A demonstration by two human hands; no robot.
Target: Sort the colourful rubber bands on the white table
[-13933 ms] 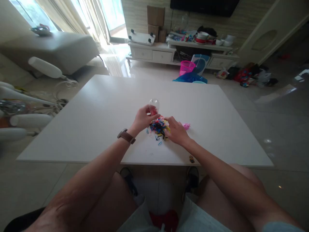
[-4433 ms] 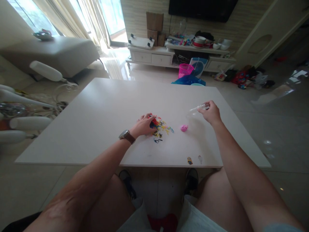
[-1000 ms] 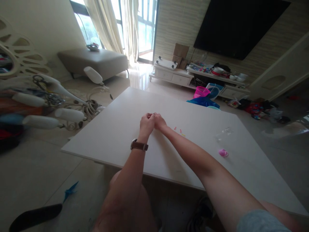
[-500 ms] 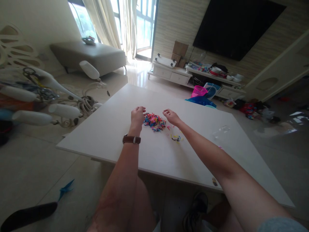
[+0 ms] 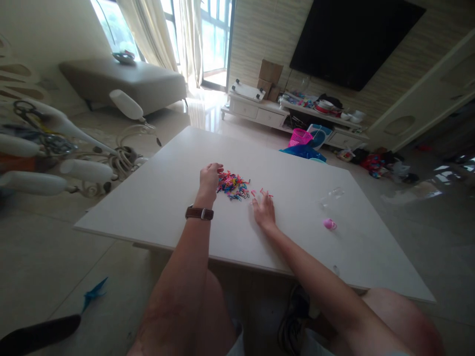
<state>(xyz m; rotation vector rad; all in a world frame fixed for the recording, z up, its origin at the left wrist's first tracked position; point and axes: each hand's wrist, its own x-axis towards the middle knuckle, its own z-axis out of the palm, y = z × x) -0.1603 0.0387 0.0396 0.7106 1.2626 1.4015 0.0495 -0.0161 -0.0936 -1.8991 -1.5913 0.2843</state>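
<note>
Before pale curtains and a dark wall screen, sits at a white table. Holds the left hand at the left side of a heap of coloured bands, with fingers loosely curled; cannot tell whether pinching any. Has just shifted the right hand from the heap's right edge toward the body, now with thumb and fingers spread low over the table, close to a few loose red bands. Covers the patch that held yellow and black strays, leaving fewer bands in sight outside the heap, though perhaps only by hiding some. Farther right, has a clear container, probably a bottle, lying beyond a pink rounded piece; past the far edge, faces a pink basket.
</note>
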